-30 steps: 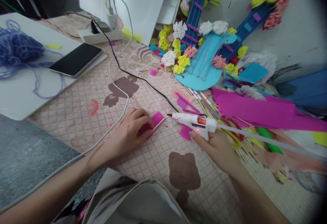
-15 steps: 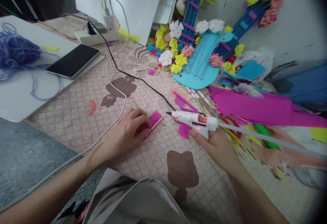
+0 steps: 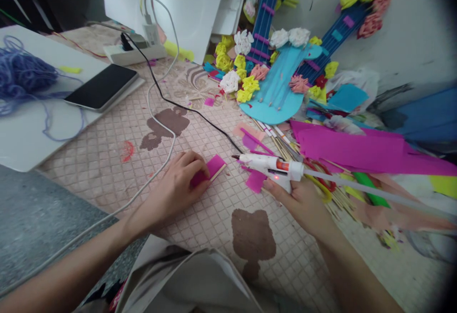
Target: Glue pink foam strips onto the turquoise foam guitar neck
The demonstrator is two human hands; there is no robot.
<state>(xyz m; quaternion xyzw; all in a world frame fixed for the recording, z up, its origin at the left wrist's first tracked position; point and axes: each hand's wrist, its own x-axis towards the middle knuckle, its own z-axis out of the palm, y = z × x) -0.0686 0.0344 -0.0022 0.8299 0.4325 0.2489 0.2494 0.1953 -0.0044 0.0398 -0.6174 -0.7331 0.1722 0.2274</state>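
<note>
Magenta paper (image 3: 216,163) | held in my left hand (image 3: 186,174) | thin stick (image 3: 218,172) along its edge | glue gun (image 3: 262,163) gripped in my right hand (image 3: 304,204)

glue gun (image 3: 264,162) — smooth plastic | magenta strip (image 3: 215,164) — matt paper

The right hand (image 3: 303,203) covers the grip of the white plastic glue gun (image 3: 264,164), its wrapped fingers mostly out of sight. Left of the gun, the curled left hand (image 3: 185,175) hides one end of a flat magenta paper piece (image 3: 215,164). Farther left of it, the tangled purple yarn (image 3: 26,73) is cut by the picture's edge. Right of the gun, a blurred, clear rounded object (image 3: 433,245) may be a plastic container.
</note>
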